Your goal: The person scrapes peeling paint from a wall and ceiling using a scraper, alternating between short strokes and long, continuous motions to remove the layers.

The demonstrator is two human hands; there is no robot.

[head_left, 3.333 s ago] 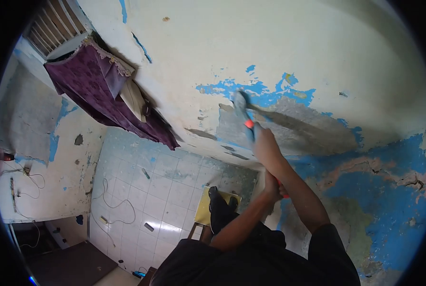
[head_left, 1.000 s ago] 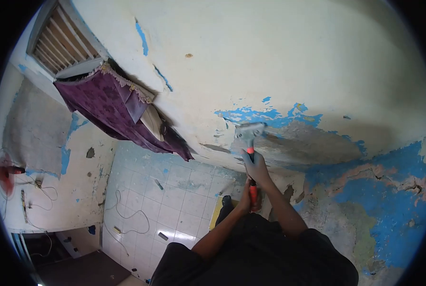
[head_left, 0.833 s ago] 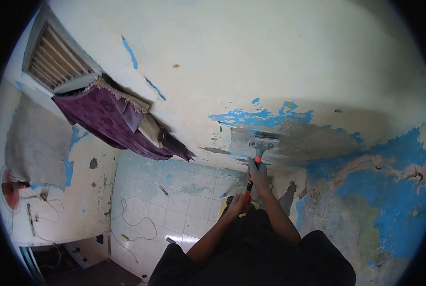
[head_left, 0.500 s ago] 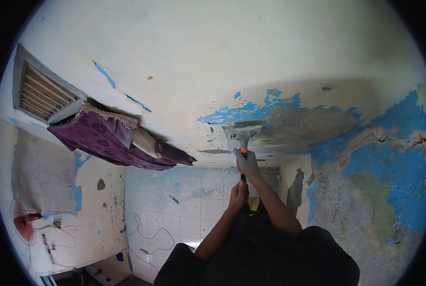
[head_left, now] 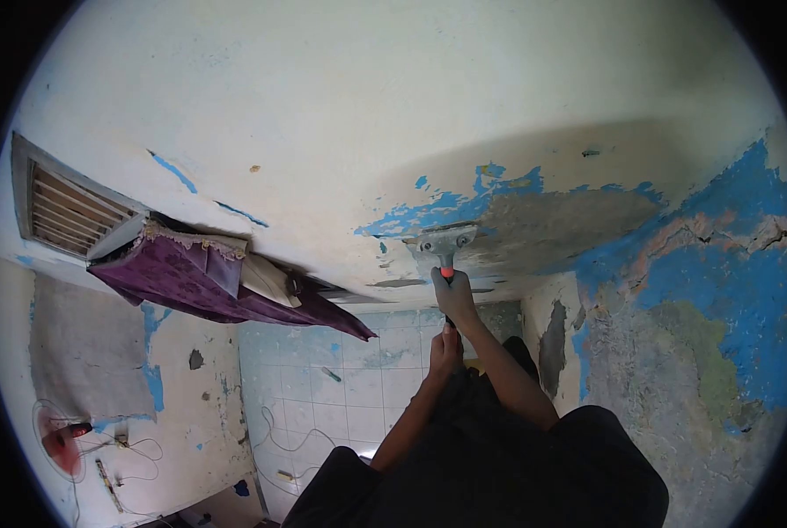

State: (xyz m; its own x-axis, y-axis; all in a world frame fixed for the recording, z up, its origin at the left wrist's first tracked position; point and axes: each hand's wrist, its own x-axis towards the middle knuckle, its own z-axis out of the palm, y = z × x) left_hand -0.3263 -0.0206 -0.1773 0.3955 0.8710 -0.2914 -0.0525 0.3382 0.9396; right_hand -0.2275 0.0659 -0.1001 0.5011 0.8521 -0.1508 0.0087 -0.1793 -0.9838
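A wide-bladed scraper with an orange-red collar and a dark handle is raised to the wall. Its blade appears to rest against the lower edge of a flaking blue paint patch, beside bare grey plaster. Higher on the handle, my right hand is wrapped just below the collar. My left hand closes round the lower part of the same handle, beneath the right. The handle's bottom end is hidden by my hands and dark clothing.
A purple curtain hangs at left beneath a slatted vent. Below are a tiled floor with a loose cable and a small tool. A red fan is at lower left. The right wall is cracked and peeling.
The view has tilted slightly, so the vent and curtain sit lower at left. Both hands keep their hold on the scraper, and its blade stays near the same blue edge.
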